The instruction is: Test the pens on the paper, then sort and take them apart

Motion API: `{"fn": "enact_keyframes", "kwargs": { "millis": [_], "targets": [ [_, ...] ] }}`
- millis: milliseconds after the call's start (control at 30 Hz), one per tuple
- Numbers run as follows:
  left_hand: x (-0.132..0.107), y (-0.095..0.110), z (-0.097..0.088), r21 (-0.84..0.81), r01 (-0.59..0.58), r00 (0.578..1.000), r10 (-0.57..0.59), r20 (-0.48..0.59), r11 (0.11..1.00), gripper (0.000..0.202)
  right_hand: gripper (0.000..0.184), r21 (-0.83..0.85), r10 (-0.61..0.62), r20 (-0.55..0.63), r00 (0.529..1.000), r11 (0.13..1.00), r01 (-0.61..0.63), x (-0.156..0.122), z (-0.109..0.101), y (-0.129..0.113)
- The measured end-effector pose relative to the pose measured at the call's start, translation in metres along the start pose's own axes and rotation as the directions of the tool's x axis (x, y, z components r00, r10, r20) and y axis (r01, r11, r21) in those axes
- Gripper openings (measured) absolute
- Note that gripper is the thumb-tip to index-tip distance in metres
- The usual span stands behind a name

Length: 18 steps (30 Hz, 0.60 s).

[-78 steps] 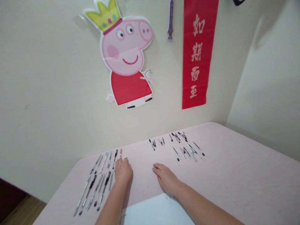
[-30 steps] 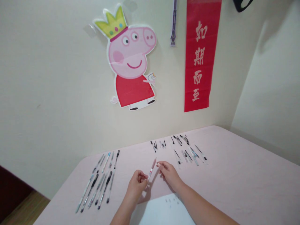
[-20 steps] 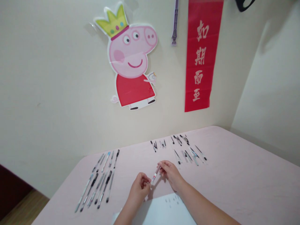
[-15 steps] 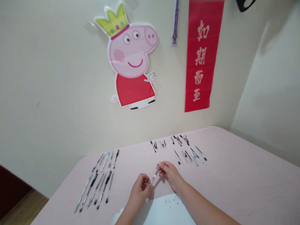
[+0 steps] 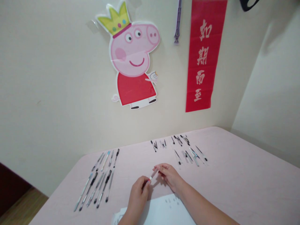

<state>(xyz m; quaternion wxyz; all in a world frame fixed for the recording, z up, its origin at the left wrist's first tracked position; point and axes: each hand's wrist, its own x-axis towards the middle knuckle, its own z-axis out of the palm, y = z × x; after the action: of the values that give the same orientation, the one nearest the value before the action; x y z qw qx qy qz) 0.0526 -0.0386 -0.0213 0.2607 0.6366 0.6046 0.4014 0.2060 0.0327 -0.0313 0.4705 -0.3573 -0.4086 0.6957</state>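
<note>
Between my two hands, above the pink tabletop, is a pen (image 5: 153, 174) with a pale barrel and a red and white patterned part. My left hand (image 5: 140, 189) has its fingers closed round the lower end. Thumb and fingertips of my right hand (image 5: 169, 176) pinch the upper end. The pen slants up to the right. Just below my hands lies a stack of white paper (image 5: 161, 212) with small dark marks near its top edge; my forearms cover parts of it.
Several pens (image 5: 100, 190) lie in two rows on the left of the pink table (image 5: 234, 181). Toward the back right are several groups of pen parts (image 5: 187, 156), with caps and refills apart. A wall (image 5: 70, 93) with a pig cutout (image 5: 136, 89) rises behind the table.
My left hand has moved up along the pen and covers more of its patterned part. The pen is tilted a little flatter. My right hand keeps its pinch, slightly lower.
</note>
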Motion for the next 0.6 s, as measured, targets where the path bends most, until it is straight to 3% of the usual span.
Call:
{"fn": "enact_keyframes", "kwargs": {
  "millis": [600],
  "targets": [
    [0.0052, -0.0075, 0.0021, -0.170, 0.105, 0.992, -0.091, 0.088, 0.980, 0.030, 0.039, -0.036, -0.045, 0.005, 0.999, 0.998, 0.045, -0.0007, 0.0004, 0.0003]
  ]
}}
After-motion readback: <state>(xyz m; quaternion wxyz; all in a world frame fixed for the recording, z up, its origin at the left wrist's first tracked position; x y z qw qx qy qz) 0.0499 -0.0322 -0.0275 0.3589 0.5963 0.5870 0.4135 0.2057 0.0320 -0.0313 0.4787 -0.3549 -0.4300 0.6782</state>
